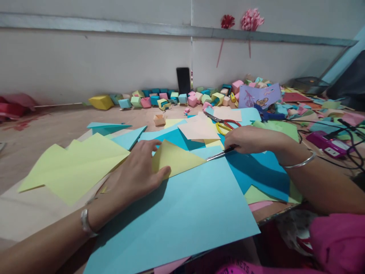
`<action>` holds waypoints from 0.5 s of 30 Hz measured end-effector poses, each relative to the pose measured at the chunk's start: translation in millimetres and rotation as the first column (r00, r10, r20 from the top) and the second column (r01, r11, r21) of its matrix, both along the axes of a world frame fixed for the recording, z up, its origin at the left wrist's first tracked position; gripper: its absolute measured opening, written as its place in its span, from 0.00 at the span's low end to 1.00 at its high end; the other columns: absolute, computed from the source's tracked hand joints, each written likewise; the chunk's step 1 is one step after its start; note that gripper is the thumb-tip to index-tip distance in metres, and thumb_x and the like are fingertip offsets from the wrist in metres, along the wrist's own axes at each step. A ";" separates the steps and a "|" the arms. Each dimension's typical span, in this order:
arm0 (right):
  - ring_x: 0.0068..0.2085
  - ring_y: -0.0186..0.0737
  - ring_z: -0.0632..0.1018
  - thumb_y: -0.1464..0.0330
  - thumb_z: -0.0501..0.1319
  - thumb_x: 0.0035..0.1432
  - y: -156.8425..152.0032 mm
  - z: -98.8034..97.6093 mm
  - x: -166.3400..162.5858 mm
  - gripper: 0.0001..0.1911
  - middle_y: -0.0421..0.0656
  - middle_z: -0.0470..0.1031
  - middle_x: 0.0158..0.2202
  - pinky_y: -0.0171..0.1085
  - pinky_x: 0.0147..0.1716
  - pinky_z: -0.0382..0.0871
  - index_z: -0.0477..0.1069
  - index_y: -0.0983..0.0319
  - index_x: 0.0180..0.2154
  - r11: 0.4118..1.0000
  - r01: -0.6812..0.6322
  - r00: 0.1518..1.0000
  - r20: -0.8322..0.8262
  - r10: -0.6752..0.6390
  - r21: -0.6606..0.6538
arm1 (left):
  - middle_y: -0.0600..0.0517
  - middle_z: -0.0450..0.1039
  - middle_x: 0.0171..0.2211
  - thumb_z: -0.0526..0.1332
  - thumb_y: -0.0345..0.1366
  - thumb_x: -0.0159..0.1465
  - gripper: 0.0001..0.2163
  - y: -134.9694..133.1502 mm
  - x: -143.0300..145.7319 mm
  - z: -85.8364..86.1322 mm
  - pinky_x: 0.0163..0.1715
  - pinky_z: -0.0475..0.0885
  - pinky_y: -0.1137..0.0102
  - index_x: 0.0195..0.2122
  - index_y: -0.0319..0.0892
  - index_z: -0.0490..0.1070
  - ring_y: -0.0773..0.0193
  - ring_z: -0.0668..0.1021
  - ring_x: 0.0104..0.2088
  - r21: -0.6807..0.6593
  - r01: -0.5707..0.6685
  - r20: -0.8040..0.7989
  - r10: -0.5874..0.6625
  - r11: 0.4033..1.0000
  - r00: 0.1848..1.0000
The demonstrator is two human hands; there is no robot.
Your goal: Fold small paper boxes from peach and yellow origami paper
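My left hand (142,163) grips a folded yellow paper triangle (179,161), thumb on its near face and fingertips partly hidden behind it. In my right hand (248,139) is a pair of scissors (217,155), whose blades meet the triangle's right corner. My fingers hide most of the scissors' dark handles. Under both lies a large light blue sheet (182,220). Just beyond my right hand rests another pair of scissors (225,123) with red and yellow handles. Creased yellow paper (76,163) lies left of my left hand.
Several small folded paper boxes (154,100) line the wall, with a black phone (183,80) propped among them. Dark blue sheets (259,175) lie under my right arm. A purple power strip (327,144) with black cables sits at the right. Paper flowers (252,19) hang on the wall.
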State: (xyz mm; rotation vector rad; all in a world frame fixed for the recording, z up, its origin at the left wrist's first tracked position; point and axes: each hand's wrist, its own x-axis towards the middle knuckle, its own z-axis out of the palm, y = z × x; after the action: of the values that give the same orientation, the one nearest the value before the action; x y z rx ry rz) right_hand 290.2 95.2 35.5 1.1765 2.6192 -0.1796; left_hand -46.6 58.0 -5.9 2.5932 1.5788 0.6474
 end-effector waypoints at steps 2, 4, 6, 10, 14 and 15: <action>0.29 0.37 0.70 0.76 0.56 0.52 0.3 -2.1 -1.2 0.13 0.42 0.76 0.31 0.35 0.28 0.55 0.76 0.59 0.37 1.000 -0.026 1.000 -0.005 0.026 -0.012 | 0.37 0.60 0.58 0.60 0.40 0.62 0.28 -4.9 3.3 0.7 0.56 0.65 0.49 0.61 0.39 0.55 0.42 0.66 0.59 0.146 0.168 -0.052 -0.162 0.975 0.985; 0.30 0.36 0.71 0.76 0.56 0.52 0.2 -3.7 -3.6 0.15 0.42 0.76 0.32 0.34 0.29 0.56 0.76 0.59 0.38 0.998 -0.053 0.999 -0.004 0.053 -0.025 | 0.39 0.48 0.67 0.59 0.38 0.64 0.31 -8.7 4.8 0.3 0.63 0.55 0.48 0.66 0.44 0.48 0.41 0.54 0.67 0.220 0.316 -0.116 -0.297 0.923 0.948; 0.30 0.36 0.72 0.77 0.56 0.52 -0.6 -4.4 -6.8 0.15 0.43 0.77 0.33 0.34 0.29 0.56 0.76 0.59 0.39 0.997 -0.067 0.998 -0.001 0.067 -0.028 | 0.46 0.39 0.71 0.58 0.37 0.66 0.32 -10.1 4.7 -0.9 0.66 0.48 0.47 0.68 0.51 0.44 0.42 0.44 0.70 0.253 0.382 -0.173 -0.347 0.889 0.922; 0.31 0.37 0.72 0.78 0.55 0.53 -3.6 -5.1 -13.8 0.15 0.43 0.76 0.34 0.34 0.30 0.57 0.76 0.60 0.38 0.997 -0.072 0.997 -0.014 0.072 -0.006 | 0.57 0.45 0.71 0.56 0.44 0.68 0.27 -5.8 2.6 -5.9 0.67 0.36 0.46 0.67 0.60 0.49 0.48 0.45 0.70 0.138 0.494 -0.296 -0.440 0.858 0.848; 0.32 0.37 0.72 0.78 0.54 0.54 -6.9 -7.7 -19.6 0.14 0.43 0.75 0.34 0.34 0.29 0.56 0.74 0.60 0.38 0.996 -0.084 0.996 -0.021 0.084 0.025 | 0.55 0.48 0.70 0.52 0.52 0.68 0.29 1.0 0.4 -11.7 0.68 0.38 0.49 0.68 0.57 0.48 0.51 0.48 0.70 -0.151 0.551 -0.256 -0.571 0.820 0.780; 0.32 0.37 0.72 0.78 0.54 0.54 -7.9 -8.3 -20.8 0.13 0.43 0.75 0.34 0.34 0.29 0.55 0.74 0.60 0.37 0.996 -0.081 0.997 -0.010 0.081 0.041 | 0.55 0.47 0.70 0.52 0.52 0.68 0.29 1.8 -0.2 -12.4 0.67 0.40 0.49 0.68 0.58 0.46 0.51 0.48 0.70 -0.207 0.542 -0.231 -0.579 0.814 0.782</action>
State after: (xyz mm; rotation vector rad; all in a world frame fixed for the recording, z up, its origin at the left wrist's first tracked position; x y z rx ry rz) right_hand 269.4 87.3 27.2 1.0825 2.6864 -0.1187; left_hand -46.8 59.8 -18.3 2.9245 0.7447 0.1165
